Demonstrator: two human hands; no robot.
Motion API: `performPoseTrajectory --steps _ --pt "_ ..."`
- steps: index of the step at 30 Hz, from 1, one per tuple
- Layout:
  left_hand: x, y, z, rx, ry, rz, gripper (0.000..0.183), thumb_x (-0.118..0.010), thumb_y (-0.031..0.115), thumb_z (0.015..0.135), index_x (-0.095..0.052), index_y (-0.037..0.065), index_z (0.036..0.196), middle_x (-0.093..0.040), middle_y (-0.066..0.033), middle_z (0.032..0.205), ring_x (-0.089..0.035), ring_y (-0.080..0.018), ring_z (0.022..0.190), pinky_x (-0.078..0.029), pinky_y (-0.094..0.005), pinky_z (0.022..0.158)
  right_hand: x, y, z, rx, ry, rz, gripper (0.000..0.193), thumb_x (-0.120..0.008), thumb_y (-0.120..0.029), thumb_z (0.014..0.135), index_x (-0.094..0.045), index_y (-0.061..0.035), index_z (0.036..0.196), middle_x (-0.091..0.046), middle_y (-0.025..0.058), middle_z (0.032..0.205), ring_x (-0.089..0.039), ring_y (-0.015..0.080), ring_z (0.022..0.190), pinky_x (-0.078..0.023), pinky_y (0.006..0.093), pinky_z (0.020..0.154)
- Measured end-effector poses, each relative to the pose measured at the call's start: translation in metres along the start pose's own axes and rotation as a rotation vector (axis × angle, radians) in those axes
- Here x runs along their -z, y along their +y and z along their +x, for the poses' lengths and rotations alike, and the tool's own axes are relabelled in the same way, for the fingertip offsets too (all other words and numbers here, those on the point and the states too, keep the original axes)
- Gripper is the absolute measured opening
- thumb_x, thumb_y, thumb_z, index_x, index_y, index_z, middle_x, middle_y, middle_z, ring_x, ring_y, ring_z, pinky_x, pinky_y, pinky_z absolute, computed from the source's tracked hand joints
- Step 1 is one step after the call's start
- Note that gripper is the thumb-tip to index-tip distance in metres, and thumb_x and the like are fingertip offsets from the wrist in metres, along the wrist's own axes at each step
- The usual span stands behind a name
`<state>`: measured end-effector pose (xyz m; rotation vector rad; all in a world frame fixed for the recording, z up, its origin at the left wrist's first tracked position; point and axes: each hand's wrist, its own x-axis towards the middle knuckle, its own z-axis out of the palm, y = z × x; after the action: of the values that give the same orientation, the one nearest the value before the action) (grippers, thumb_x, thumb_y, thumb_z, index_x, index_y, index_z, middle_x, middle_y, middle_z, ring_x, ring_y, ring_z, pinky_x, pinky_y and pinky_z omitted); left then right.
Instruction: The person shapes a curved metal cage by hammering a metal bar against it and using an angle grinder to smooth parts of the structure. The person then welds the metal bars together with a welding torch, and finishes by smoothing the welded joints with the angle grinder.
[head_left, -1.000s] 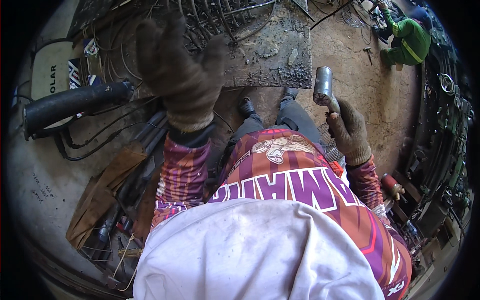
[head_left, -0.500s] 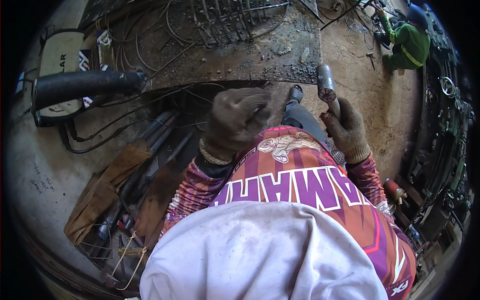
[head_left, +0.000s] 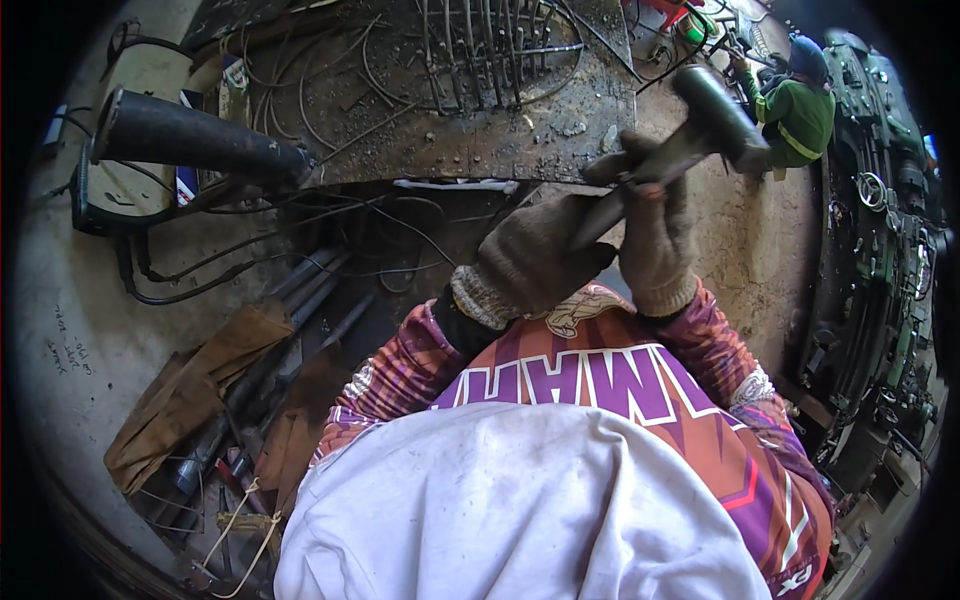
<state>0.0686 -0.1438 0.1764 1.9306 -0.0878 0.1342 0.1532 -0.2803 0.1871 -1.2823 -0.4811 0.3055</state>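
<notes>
A metal sledgehammer [head_left: 722, 118], with a thick cylindrical head, is held tilted before my body, its head toward the upper right. My gloved left hand [head_left: 540, 255] is closed round the lower end of the handle. Higher on the handle, my gloved right hand [head_left: 662, 240] wraps it, with fingertips showing on the far side. Both gloves are brown knit and dirty, and the right one has a worn thumb tip. Beyond the hands lies a dark metal worktable [head_left: 470, 150] strewn with grit.
Bent metal rods [head_left: 480, 55] stand on the table, among cables. A dark pipe [head_left: 200, 140] juts in at left near a pale machine [head_left: 150, 75]. Steel pipes [head_left: 320, 280] and brown cloth [head_left: 190, 390] lie below. A person in green [head_left: 805, 115] works beside machinery [head_left: 880, 200] at right.
My left hand has moved right and taken hold of the handle. The hammer has risen and tilted, its head swinging up and right. My right hand has moved slightly left.
</notes>
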Motion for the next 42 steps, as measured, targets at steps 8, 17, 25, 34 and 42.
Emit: performPoseTrajectory --steps 8,17,25,34,42 --pt "0.027 -0.028 -0.061 0.217 0.371 -0.065 0.023 -0.07 0.009 0.094 -0.065 -0.001 0.114 -0.069 -0.005 0.086 -0.066 -0.0117 0.071 -0.054 -0.0287 0.062 0.029 0.006 0.0 -0.105 -0.236 -0.356 0.048 -0.06 -0.03 0.103 -0.054 0.0031 0.137 -0.068 0.0178 0.12 -0.066 0.0244 0.106 -0.052 0.036 0.092" --pt "0.109 -0.021 -0.053 0.662 0.723 0.277 0.028 -0.076 0.023 0.091 -0.064 -0.001 0.099 -0.063 -0.006 0.073 -0.059 -0.0137 0.061 -0.048 -0.0326 0.057 0.085 0.042 -0.056 -0.505 -0.144 -0.406 0.042 -0.057 -0.023 0.106 -0.052 0.0005 0.14 -0.066 0.0112 0.119 -0.064 0.0172 0.1 -0.053 0.0313 0.091" --pt "0.129 -0.026 -0.032 0.809 0.639 0.633 0.042 -0.073 0.036 0.086 -0.065 -0.002 0.103 -0.069 -0.0265 0.092 -0.067 -0.0468 0.087 -0.051 -0.0508 0.077 0.096 0.041 -0.047 -0.489 -0.148 -0.554 0.041 -0.063 -0.023 0.1 -0.059 0.0025 0.132 -0.07 0.0203 0.12 -0.069 0.0267 0.109 -0.054 0.0364 0.093" --pt "0.14 -0.034 -0.021 0.894 0.643 0.803 0.045 -0.07 0.037 0.088 -0.066 -0.002 0.111 -0.069 -0.0284 0.099 -0.066 -0.0478 0.098 -0.05 -0.0516 0.084 0.121 0.054 -0.074 -0.603 -0.235 -0.854 0.05 -0.064 -0.038 0.097 -0.061 -0.002 0.131 -0.07 0.023 0.119 -0.067 0.0374 0.114 -0.052 0.0428 0.096" --pt "0.148 -0.039 -0.015 0.965 0.624 0.826 0.045 -0.069 0.039 0.088 -0.066 0.002 0.114 -0.07 -0.0263 0.105 -0.066 -0.0472 0.102 -0.051 -0.0522 0.087 0.134 0.064 -0.079 -0.737 -0.257 -0.877 0.047 -0.061 -0.035 0.1 -0.062 -0.002 0.133 -0.071 0.0224 0.119 -0.069 0.0323 0.111 -0.053 0.0397 0.093"
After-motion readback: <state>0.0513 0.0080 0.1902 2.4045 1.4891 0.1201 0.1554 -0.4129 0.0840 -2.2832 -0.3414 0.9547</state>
